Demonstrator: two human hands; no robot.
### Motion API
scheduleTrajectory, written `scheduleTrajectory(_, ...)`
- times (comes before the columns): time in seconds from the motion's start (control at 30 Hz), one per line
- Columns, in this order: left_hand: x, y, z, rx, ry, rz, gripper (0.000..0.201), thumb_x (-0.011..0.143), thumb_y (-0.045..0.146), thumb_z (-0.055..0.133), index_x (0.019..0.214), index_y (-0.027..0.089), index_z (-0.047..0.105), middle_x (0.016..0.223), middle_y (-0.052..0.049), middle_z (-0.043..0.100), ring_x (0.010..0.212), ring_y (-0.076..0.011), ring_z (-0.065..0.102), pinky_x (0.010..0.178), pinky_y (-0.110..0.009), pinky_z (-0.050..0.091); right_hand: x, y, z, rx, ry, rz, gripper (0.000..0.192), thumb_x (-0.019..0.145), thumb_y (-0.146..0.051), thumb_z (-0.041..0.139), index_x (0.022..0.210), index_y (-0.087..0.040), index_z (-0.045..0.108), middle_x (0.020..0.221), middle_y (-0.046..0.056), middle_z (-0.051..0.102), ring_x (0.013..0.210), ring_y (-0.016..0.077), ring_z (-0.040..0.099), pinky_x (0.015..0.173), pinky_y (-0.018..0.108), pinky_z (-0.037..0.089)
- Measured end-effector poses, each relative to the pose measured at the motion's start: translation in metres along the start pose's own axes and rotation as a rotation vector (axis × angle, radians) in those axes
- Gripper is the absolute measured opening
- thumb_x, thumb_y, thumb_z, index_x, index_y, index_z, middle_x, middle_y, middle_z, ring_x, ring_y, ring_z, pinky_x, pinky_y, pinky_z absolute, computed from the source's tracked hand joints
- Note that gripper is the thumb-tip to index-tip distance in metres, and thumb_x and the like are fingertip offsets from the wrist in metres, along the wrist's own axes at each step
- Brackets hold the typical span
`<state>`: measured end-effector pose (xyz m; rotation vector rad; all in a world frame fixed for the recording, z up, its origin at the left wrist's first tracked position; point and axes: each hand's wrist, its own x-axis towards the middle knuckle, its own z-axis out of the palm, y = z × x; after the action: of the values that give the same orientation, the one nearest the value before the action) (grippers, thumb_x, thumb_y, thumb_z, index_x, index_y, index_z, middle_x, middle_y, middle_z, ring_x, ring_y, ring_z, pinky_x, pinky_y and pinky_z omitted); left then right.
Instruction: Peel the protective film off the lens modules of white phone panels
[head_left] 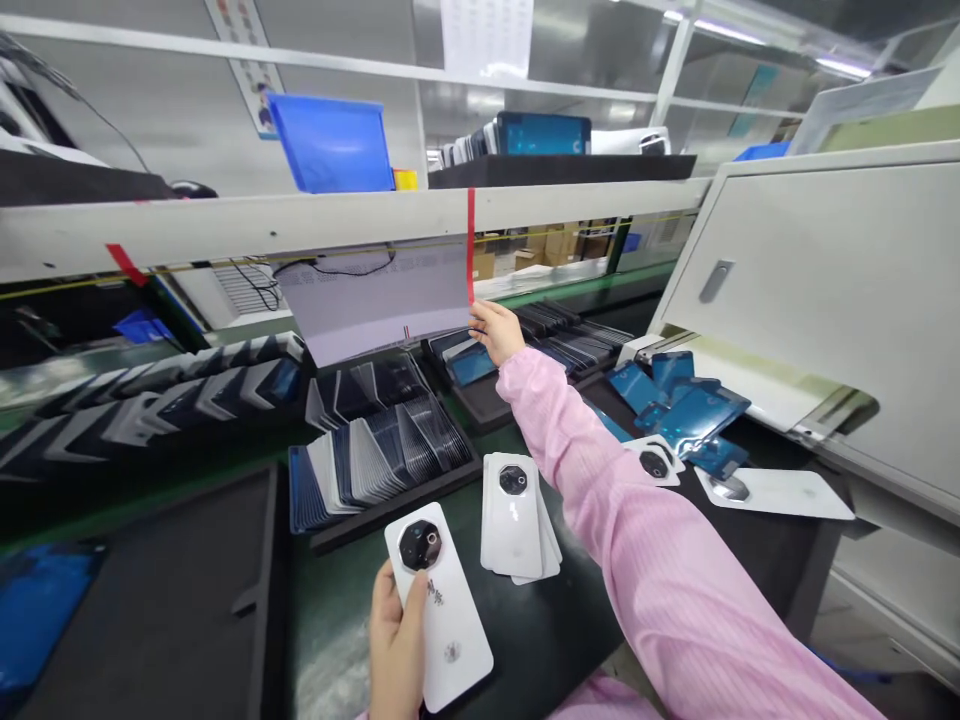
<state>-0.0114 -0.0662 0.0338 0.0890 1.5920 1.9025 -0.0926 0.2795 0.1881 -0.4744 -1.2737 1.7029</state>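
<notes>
Nearest, the left hand (396,640) grips a white phone back cover (437,605) by its left edge, low over the dark table (540,640). Just beyond lies a small stack of covers (517,515), leaving open room between. Farther out, the right hand (496,330), sleeve stretched across, closes its fingers on a blue film piece (472,362) in the far tray (487,400), under the overhanging shelf edge (300,225); lifting it out looks like the step in hand, calling for a clean pull back between the crowded racks.

Bright overhead strip light, edges warped.
</notes>
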Motion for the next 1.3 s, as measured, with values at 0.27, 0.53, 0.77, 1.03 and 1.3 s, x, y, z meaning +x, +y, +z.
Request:
scheduleTrajectory(0.27, 0.008, -0.006, -0.006, -0.026, -0.017, 0.146, 0.039, 0.079, 0.04, 0.067, 0.111, 0.023, 0.051, 0.105, -0.004, 0.066, 0.085, -0.0174, 0.066, 0.071, -0.027, 0.051, 0.012, 0.011, 0.013, 0.037, -0.019, 0.008, 0.013, 0.085, -0.025, 0.057, 0.075, -0.017, 0.055, 0.066, -0.006, 0.056, 0.059, 0.0068, 0.055, 0.057, 0.02, 0.04)
scheduleTrajectory(0.53, 0.012, -0.003, -0.007, -0.034, -0.004, 0.127, 0.037, 0.08, 0.038, 0.066, 0.109, 0.022, 0.05, 0.091, -0.002, 0.068, 0.073, -0.0152, 0.066, 0.064, -0.025, 0.051, 0.055, 0.004, 0.036, -0.005, 0.063, 0.193, 0.031, 0.093, -0.026, 0.036, 0.063, -0.021, 0.042, 0.051, -0.009, 0.037, 0.054, 0.0069, 0.044, 0.055, 0.023, 0.038)
scheduleTrajectory(0.77, 0.016, -0.001, -0.009, -0.071, -0.002, 0.128, 0.036, 0.082, 0.036, 0.065, 0.11, 0.021, 0.049, 0.091, -0.003, 0.069, 0.072, -0.0148, 0.067, 0.062, -0.025, 0.053, 0.06, 0.048, 0.031, -0.067, 0.097, 0.332, 0.034, 0.093, -0.025, 0.03, 0.062, -0.016, 0.041, 0.067, -0.006, 0.05, 0.06, 0.0035, 0.053, 0.057, 0.02, 0.043)
scheduleTrajectory(1.03, 0.019, -0.007, -0.009, -0.081, 0.008, 0.21, 0.074, 0.085, 0.031, 0.061, 0.145, 0.029, 0.018, 0.108, -0.007, 0.069, 0.082, -0.0184, 0.069, 0.066, -0.029, 0.056, -0.123, 0.034, 0.002, -0.329, -0.665, -0.056, 0.009, 0.079, -0.027, 0.07, 0.075, -0.019, 0.068, 0.082, 0.001, 0.066, 0.079, 0.0136, 0.062, 0.077, 0.03, 0.051)
scheduleTrajectory(1.3, 0.014, -0.011, -0.014, 0.217, -0.018, 0.411, 0.02, 0.087, 0.031, 0.058, 0.105, 0.022, 0.065, 0.108, -0.005, 0.069, 0.1, -0.0179, 0.064, 0.086, -0.029, 0.05, -0.256, 0.048, -0.036, -0.603, -0.78, -0.308, 0.016, 0.088, -0.018, 0.059, 0.095, -0.025, 0.072, 0.107, 0.007, 0.064, 0.104, 0.0224, 0.058, 0.09, 0.045, 0.049)
